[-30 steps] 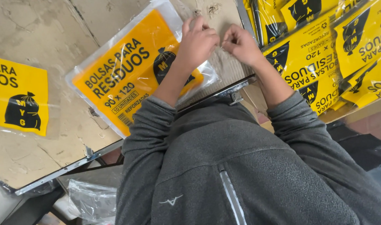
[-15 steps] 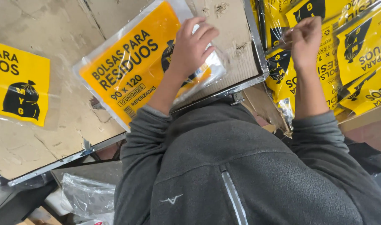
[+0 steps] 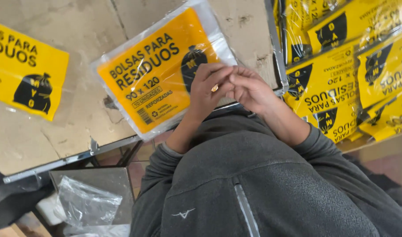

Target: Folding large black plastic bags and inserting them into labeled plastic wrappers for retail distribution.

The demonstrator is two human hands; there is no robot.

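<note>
Packet: a flat clear-plastic packet with a yellow-orange label point(image 3: 159, 74) lies tilted on the cardboard-covered table, its near corner reaching the table's metal edge.
Left hand: the left hand point(image 3: 205, 90) is over the packet's right end, fingers bent, fingertips meeting those of the other hand; whether its palm touches the plastic cannot be told.
Right hand: the right hand point(image 3: 251, 90) is just right of the packet, at its near-right corner, fingers curled toward the left hand.
Hands together: the two hands are joined at the fingertips, and a small pale scrap point(image 3: 214, 87) shows between them; what it is cannot be told, nor which hand pinches it.
Sleeves: both arms wear a grey fleece jacket point(image 3: 253, 184), filling the view below the packet.
Table: the cardboard top point(image 3: 78, 127) carries the packet; a metal rim point(image 3: 69, 160) runs along the side nearest the person.
Second label: another yellow sheet point(image 3: 25, 70) lies flat well to the left of the packet.
Stack: to the right of the packet, past the table's end, many yellow packets point(image 3: 346, 70) are piled overlapping.
Loose plastic: below the packet, under the table edge, a crumpled clear bag point(image 3: 86, 204) lies on a grey surface.
</note>
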